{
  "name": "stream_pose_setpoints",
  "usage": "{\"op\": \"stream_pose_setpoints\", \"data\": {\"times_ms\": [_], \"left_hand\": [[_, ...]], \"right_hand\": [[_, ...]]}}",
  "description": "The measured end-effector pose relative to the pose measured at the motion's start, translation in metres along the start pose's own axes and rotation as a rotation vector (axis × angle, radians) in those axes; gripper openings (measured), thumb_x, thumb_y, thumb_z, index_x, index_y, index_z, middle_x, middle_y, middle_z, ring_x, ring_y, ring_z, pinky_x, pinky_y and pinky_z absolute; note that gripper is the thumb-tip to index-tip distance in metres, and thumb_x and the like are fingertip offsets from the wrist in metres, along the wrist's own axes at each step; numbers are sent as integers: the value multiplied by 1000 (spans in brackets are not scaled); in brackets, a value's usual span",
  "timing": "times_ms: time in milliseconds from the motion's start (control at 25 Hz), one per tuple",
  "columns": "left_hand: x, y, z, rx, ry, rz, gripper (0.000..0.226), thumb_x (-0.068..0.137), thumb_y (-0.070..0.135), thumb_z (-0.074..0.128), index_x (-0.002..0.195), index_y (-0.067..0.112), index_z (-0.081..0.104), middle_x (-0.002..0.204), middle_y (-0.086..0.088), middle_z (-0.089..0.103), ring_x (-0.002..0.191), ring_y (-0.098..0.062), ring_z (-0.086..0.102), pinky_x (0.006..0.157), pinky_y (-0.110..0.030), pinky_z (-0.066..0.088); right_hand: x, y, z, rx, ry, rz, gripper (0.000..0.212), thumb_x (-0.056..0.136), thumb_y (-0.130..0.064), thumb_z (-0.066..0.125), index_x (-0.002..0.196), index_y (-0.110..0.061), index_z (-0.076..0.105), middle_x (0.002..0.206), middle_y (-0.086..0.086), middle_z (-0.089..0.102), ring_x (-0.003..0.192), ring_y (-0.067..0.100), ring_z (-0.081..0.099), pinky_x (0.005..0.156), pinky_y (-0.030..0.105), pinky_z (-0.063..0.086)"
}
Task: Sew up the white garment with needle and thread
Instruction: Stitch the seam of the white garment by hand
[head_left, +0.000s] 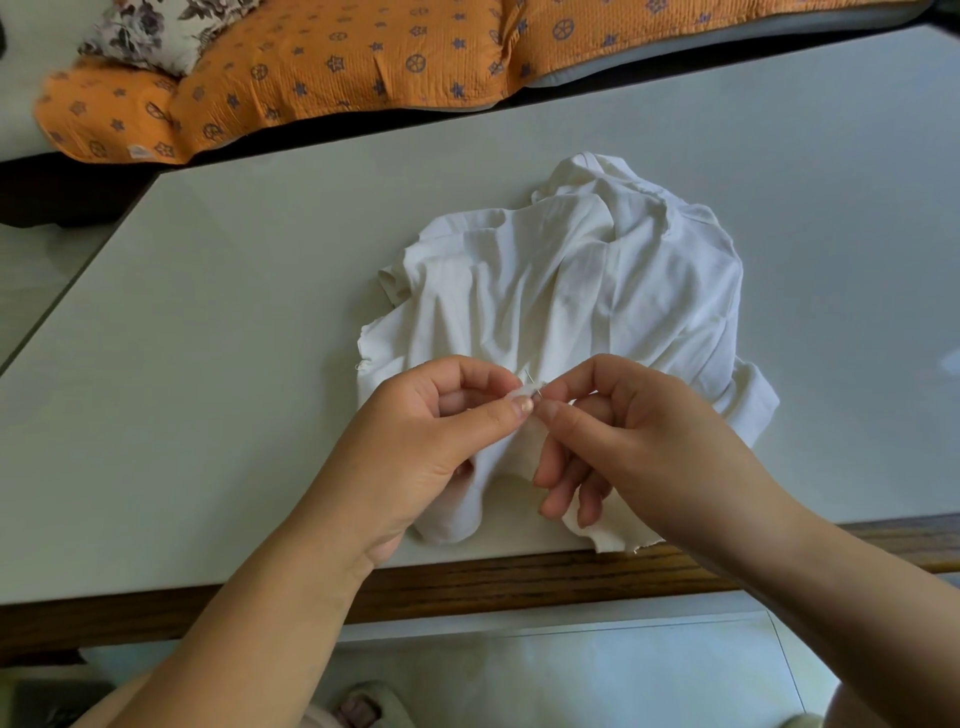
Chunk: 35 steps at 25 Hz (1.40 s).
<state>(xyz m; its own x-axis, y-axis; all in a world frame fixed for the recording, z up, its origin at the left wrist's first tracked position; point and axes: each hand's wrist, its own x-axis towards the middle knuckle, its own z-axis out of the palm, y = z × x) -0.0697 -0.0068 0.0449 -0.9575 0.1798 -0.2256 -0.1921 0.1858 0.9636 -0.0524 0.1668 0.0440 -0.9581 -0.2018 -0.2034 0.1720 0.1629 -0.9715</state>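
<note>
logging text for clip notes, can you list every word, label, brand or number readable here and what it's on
No readable text in this view.
The small white tag at the edge of the orange patterned quilted cover: too small and blurred to read.
The white crumpled fabric garment: no print or label shows.

Left hand (431, 431) pinches garment (571, 291) fold; right hand (639, 426), needle (535, 385).

Table (208, 338): bare top wide from garment (571, 291) to left edge; also open along far edge and toward right edge. Garment heaped mid-table against near edge, hem reaching the rim. Left hand (431, 431) pinching the garment, right hand (623, 431) pinching needle (532, 382), meet above its near part, blocking that approach.
</note>
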Motion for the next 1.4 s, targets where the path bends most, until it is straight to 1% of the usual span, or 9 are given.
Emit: {"op": "stream_pose_setpoints", "data": {"times_ms": [200, 280, 400, 640, 800, 880, 1000, 1160, 1400], "left_hand": [[0, -6, 1, 158, 44, 67, 14, 80, 39, 74, 94, 38, 77, 94, -14, 74, 95, -28, 69, 92, -43, 55], [1, -8, 3, 222, 95, 96, 8, 82, 39, 75, 87, 45, 77, 83, -20, 70, 75, -33, 64, 78, -35, 56], [-2, -7, 7, 331, 118, 155, 17, 82, 25, 73, 80, 42, 75, 56, 12, 58, 54, -4, 46, 55, -12, 41], [-3, -5, 9, 438, 68, 212, 20, 83, 25, 74, 78, 44, 72, 80, 16, 66, 70, -2, 60, 66, -10, 44], [-4, -4, 9, 409, 43, 145, 12, 83, 29, 75, 80, 41, 74, 85, 18, 68, 82, 0, 63, 71, -5, 44], [-5, -2, 8, 363, 16, 91, 10, 83, 29, 74, 82, 39, 75, 87, 21, 70, 85, 5, 63, 70, -2, 42], [-5, 0, 7, 312, -12, 42, 8, 83, 31, 73, 82, 39, 75, 85, 21, 72, 85, 7, 63, 68, -1, 42], [-5, -2, 6, 296, -22, 27, 7, 83, 32, 73, 85, 36, 78, 85, 16, 73, 86, 3, 65, 69, -2, 42], [-4, -2, 4, 292, -47, -1, 7, 82, 32, 73, 84, 36, 78, 86, 17, 74, 88, 4, 65, 73, -3, 43]], "right_hand": [[1, 2, 1, 71, 12, -8, 10, 97, -17, 57, 95, -7, 56, 66, 11, 71, 53, 24, 69, 48, 27, 51], [3, 2, 2, 129, 26, -18, 10, 96, -15, 58, 101, -9, 53, 68, 12, 71, 58, 29, 71, 50, 28, 53], [5, 4, 2, 135, 8, -21, 12, 97, -14, 57, 109, -15, 57, 69, 11, 72, 63, 28, 73, 55, 31, 58], [5, 0, -4, -107, -16, -11, 9, 100, -24, 52, 94, -21, 58, 68, 5, 73, 58, 22, 71, 48, 27, 53], [14, 0, -15, -260, 199, -98, 13, 99, -28, 52, 86, -29, 56, 67, -9, 68, 46, 8, 59, 44, 14, 39], [19, -4, -27, -69, 255, -73, 14, 98, -23, 56, 85, -23, 60, 76, -10, 68, 48, 9, 56, 43, 19, 40], [21, -13, -40, 396, 127, -22, 9, 99, -14, 50, 93, -10, 56, 88, 8, 75, 50, 19, 63, 40, 22, 44], [24, -17, -44, 643, 67, -97, 12, 98, -9, 45, 90, -10, 53, 81, 14, 73, 76, 28, 75, 61, 28, 60], [32, -8, -45, 591, 246, -231, 15, 103, -7, 44, 90, -9, 52, 81, 11, 73, 97, 31, 72, 89, 37, 58]]}}
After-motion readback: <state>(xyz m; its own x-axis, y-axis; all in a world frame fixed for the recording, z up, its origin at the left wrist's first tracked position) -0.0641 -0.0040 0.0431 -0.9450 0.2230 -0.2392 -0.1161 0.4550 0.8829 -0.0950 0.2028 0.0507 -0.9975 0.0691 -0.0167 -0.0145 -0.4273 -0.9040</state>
